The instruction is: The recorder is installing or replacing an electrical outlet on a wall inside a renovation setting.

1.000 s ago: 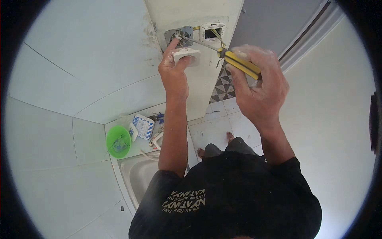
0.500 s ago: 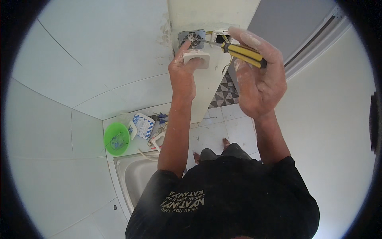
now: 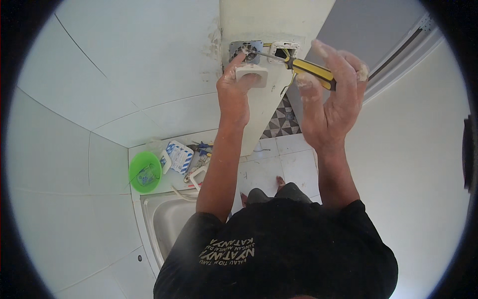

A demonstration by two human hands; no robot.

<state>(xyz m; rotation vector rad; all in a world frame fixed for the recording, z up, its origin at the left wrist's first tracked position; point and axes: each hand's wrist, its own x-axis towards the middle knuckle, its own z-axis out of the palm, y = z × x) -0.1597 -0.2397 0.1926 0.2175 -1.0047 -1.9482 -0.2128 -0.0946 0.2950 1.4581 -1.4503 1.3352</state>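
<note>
My left hand (image 3: 233, 99) holds a white square socket cover (image 3: 262, 74) just below a wall socket with a metal mounting plate (image 3: 256, 46). Its index finger touches the middle of the socket. A screwdriver (image 3: 313, 71) with a yellow and black handle is in the fingers of my right hand (image 3: 328, 112), between thumb and fingers, with the palm not wrapped round it. The blade reaches left to the socket's centre, beside my left fingertip; the exact contact of its tip is too small to make out.
Right of the socket, an uncovered wall box (image 3: 284, 52) has yellowish and dark wires hanging out. On the counter below left stand a green bowl (image 3: 144, 172), a blue-and-white striped package (image 3: 179, 157), pliers (image 3: 199, 146) and white frames, beside a steel sink (image 3: 167, 219).
My right fingers have spread and shifted around the screwdriver handle, which has turned slightly. The whole view has shifted a little; my left hand keeps its place at the socket.
</note>
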